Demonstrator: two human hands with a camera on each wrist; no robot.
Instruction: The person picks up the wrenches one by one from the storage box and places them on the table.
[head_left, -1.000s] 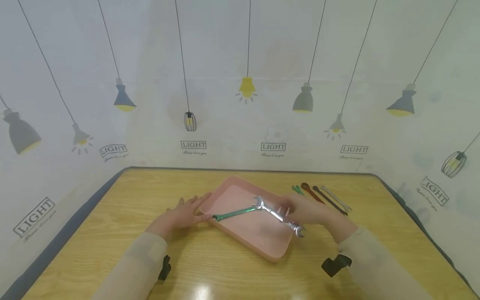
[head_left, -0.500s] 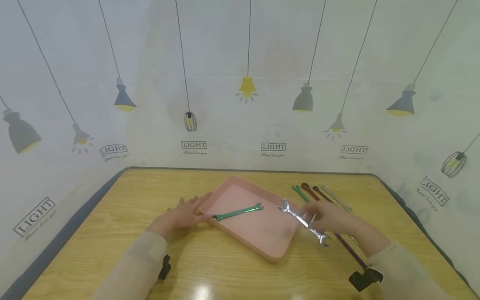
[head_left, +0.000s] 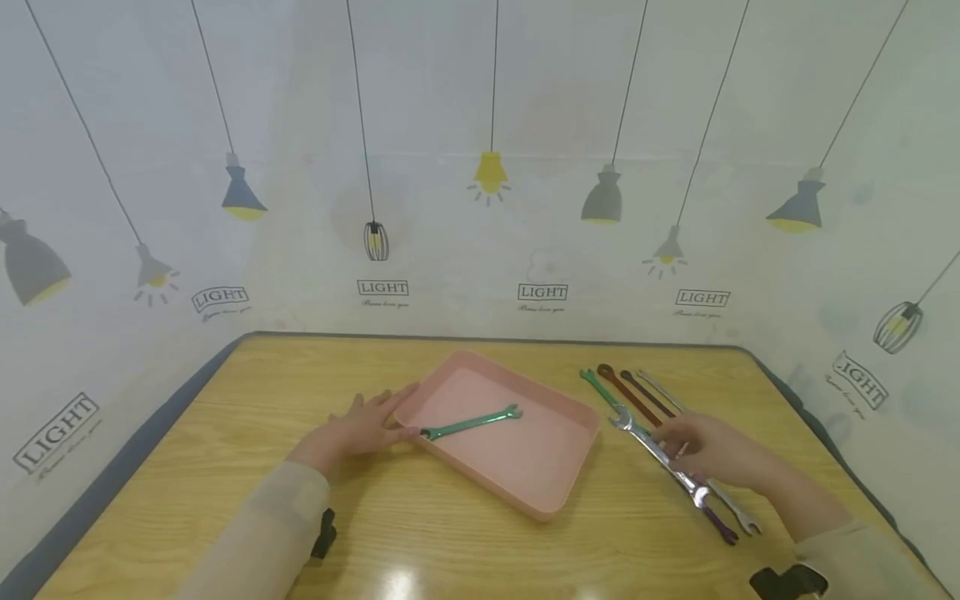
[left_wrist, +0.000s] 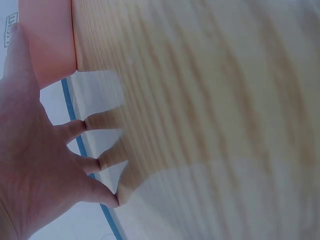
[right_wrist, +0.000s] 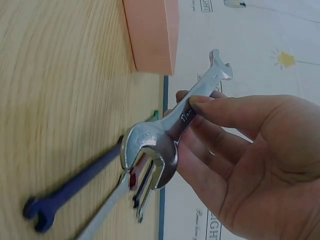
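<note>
A shiny silver open-end wrench (head_left: 647,444) is pinched between the thumb and fingers of my right hand (head_left: 708,450), to the right of the tray. In the right wrist view its large open jaw faces the camera. It hangs over a row of wrenches, overlapping a green wrench (head_left: 598,386) and a purple wrench (head_left: 722,527). My left hand (head_left: 352,432) lies with fingers spread at the left corner of the pink tray (head_left: 540,492), thumb and forefinger against its rim. Another green wrench (head_left: 471,423) lies inside the tray, one end by the left thumb.
Beside the green one, a reddish-brown wrench (head_left: 626,392), a dark wrench (head_left: 647,393) and a slim silver wrench (head_left: 658,390) lie slanted on the wooden table (head_left: 420,533). Another silver wrench end (head_left: 745,518) shows below the right hand. A lamp-printed sheet (head_left: 450,208) surrounds the table.
My right hand has carried the silver wrench from over the tray rightward and nearer, to above the other wrenches. The left hand and the green wrench in the tray stay put.
</note>
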